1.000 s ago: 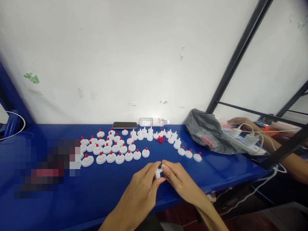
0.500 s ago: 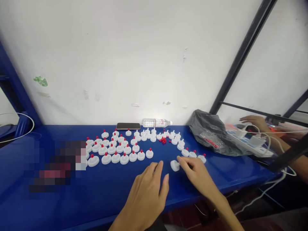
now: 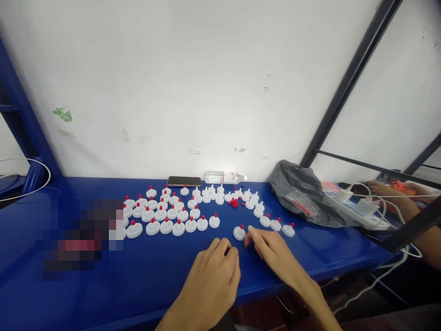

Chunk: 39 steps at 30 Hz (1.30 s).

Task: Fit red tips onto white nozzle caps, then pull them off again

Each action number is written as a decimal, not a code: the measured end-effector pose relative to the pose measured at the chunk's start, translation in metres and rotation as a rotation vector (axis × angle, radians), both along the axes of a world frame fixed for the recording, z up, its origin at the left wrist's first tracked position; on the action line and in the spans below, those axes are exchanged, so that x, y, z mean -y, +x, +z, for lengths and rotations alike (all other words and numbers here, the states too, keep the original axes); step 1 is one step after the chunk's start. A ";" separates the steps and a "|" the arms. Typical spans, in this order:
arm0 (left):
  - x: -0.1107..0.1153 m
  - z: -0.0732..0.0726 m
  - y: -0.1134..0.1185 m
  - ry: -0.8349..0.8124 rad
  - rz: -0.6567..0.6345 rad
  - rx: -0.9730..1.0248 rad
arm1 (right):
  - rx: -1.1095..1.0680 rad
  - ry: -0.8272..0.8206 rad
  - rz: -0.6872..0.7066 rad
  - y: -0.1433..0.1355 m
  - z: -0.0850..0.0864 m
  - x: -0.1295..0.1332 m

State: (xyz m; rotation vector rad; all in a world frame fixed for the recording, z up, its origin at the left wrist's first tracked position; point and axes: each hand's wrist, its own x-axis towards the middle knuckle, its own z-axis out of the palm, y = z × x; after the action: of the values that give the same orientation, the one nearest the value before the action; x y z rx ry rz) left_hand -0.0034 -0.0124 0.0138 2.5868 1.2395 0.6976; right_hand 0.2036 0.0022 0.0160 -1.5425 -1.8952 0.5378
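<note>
A white round lid with a red tip (image 3: 239, 233) stands upright on the blue table, slightly blurred, just left of my right hand (image 3: 270, 250). That hand is open, thumb and fingers apart, its fingertips close to the lid. My left hand (image 3: 215, 278) is at the table's front, its fingers curled together; whatever they hold, if anything, is hidden. Rows of red-tipped white lids (image 3: 166, 225) stand at the left. Untipped white lids (image 3: 219, 199) are at the back middle, beside a small pile of red tips (image 3: 234, 202). Three red-tipped lids (image 3: 275, 224) stand at the right.
A phone (image 3: 184, 181) and a clear bottle (image 3: 223, 177) lie by the wall. At the right are a dark plastic bag (image 3: 292, 179), a power strip (image 3: 367, 214) with cables, and another person's arm (image 3: 413, 223). A blurred-out patch covers the left side.
The lid near my right hand has gone from tilted to upright and moved left, its red tip now visible. My right hand has let go of it. My left fingers have curled in.
</note>
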 end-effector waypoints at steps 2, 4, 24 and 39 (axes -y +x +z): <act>0.000 -0.001 0.000 0.007 -0.002 -0.007 | 0.004 0.003 0.017 0.000 0.002 0.001; -0.001 -0.001 0.000 0.015 -0.007 -0.009 | 0.007 0.001 0.002 0.001 0.003 0.001; -0.001 -0.004 0.000 0.074 -0.013 -0.048 | 0.439 0.087 -0.078 -0.039 0.022 -0.090; -0.005 -0.009 0.006 0.042 0.316 0.031 | -0.035 0.030 0.207 -0.044 0.038 -0.025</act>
State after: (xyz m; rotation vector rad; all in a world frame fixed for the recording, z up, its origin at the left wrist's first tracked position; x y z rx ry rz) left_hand 0.0021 -0.0078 0.0048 2.4249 1.6609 0.8230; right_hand 0.1599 0.0273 0.0536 -1.3170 -2.0393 0.6198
